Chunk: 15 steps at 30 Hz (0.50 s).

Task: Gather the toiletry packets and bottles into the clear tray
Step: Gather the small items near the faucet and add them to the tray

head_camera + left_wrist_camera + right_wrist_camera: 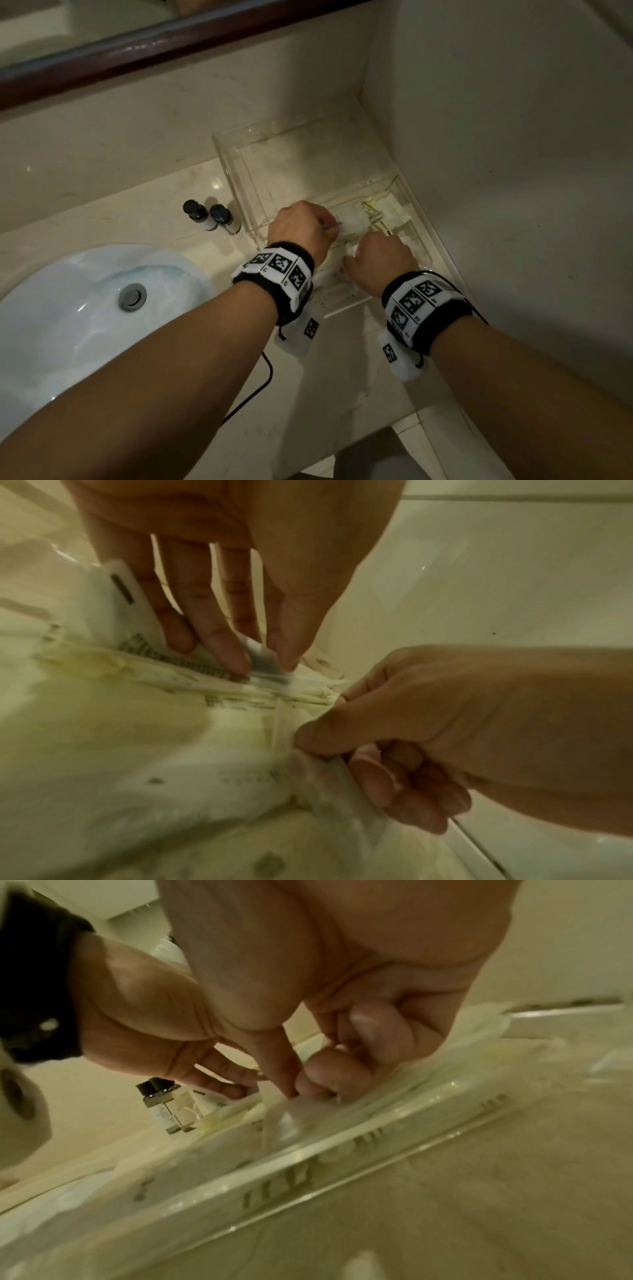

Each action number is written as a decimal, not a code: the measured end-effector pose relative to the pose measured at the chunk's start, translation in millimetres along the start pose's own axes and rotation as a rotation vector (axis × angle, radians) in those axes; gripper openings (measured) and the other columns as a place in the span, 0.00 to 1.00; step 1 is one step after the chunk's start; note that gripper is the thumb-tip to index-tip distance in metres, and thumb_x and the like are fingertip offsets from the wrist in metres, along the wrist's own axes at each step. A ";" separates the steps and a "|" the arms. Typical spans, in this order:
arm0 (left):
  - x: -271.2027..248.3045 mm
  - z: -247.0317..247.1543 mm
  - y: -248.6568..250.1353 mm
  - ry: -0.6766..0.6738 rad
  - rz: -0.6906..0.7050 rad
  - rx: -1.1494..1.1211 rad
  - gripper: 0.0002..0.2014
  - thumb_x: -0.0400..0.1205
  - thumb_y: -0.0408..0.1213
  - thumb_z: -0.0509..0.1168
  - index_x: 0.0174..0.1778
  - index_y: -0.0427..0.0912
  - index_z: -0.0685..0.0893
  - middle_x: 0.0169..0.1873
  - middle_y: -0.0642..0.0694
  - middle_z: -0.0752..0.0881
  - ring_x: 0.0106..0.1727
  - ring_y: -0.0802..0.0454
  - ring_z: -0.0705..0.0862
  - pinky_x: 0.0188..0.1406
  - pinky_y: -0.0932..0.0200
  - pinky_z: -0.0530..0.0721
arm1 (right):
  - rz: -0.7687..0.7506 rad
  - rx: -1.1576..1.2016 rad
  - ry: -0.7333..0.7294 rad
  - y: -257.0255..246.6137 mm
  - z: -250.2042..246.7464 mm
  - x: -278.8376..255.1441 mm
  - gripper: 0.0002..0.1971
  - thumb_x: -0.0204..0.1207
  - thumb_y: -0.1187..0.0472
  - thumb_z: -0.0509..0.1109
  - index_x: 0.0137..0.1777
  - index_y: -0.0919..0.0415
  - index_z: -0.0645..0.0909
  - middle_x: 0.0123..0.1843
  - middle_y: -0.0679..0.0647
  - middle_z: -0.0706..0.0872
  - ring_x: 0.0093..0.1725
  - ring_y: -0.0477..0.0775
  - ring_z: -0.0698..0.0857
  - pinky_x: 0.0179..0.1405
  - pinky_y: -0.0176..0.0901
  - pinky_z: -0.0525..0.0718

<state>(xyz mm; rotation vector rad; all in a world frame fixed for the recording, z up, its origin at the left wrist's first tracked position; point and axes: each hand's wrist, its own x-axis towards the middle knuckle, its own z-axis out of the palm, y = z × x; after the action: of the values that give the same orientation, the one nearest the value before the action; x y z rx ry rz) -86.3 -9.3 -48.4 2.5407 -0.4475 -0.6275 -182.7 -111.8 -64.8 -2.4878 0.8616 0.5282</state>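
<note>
The clear tray (pixel 239 171) stands in the counter's corner, with white toiletry packets (pixel 387 210) in its front compartments. My left hand (pixel 329 228) reaches into the tray and pinches a printed white packet (pixel 113 607) between thumb and fingers (pixel 236 661). Beside it, my right hand (pixel 376 257) pinches another white packet (pixel 274 772) between thumb and forefinger (pixel 284 1080), at the tray's front rim (pixel 342 1150). Two small black-capped bottles (pixel 209 216) stand on the counter just left of the tray, also visible in the right wrist view as bottles (pixel 164 1110).
A white sink (pixel 68 308) with a metal drain lies at the left. The wall (pixel 513 171) closes off the tray's right side, and a dark-framed mirror (pixel 137 44) hangs behind. A black cable (pixel 260 383) trails under my left forearm.
</note>
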 end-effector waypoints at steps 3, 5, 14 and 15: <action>0.2 0.6 -0.1 -0.006 -0.002 0.005 0.07 0.80 0.49 0.73 0.51 0.56 0.94 0.53 0.51 0.92 0.57 0.48 0.88 0.58 0.53 0.87 | -0.001 0.002 0.013 0.0 2.7 3.7 0.19 0.74 0.46 0.68 0.31 0.59 0.71 0.34 0.56 0.78 0.39 0.61 0.83 0.28 0.41 0.67; 0.5 0.4 0.8 -0.006 -0.004 0.011 0.08 0.81 0.49 0.72 0.52 0.56 0.94 0.54 0.52 0.92 0.58 0.48 0.87 0.59 0.53 0.86 | 0.000 0.006 0.011 0.3 3.5 4.6 0.17 0.75 0.46 0.68 0.34 0.60 0.74 0.37 0.57 0.80 0.42 0.62 0.84 0.34 0.42 0.72; -9.4 -10.1 -3.5 0.000 0.034 -0.029 0.10 0.83 0.44 0.70 0.57 0.52 0.91 0.59 0.48 0.90 0.60 0.46 0.87 0.62 0.54 0.85 | -0.059 0.075 0.122 -2.1 -6.4 0.2 0.12 0.73 0.49 0.68 0.38 0.58 0.81 0.41 0.58 0.88 0.44 0.62 0.86 0.41 0.46 0.84; -11.1 -10.2 -7.4 0.037 0.044 -0.056 0.10 0.82 0.44 0.71 0.58 0.52 0.91 0.59 0.50 0.90 0.60 0.48 0.87 0.62 0.55 0.84 | -0.085 0.092 0.165 -5.4 -10.0 -0.9 0.10 0.73 0.50 0.67 0.36 0.55 0.79 0.39 0.57 0.88 0.42 0.61 0.86 0.38 0.45 0.82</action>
<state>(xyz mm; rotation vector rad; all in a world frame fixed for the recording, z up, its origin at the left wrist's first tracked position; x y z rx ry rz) -89.1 5.3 -40.4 2.4791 -0.4646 -0.5678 -177.8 -112.9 -54.6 -2.4962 0.8170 0.2520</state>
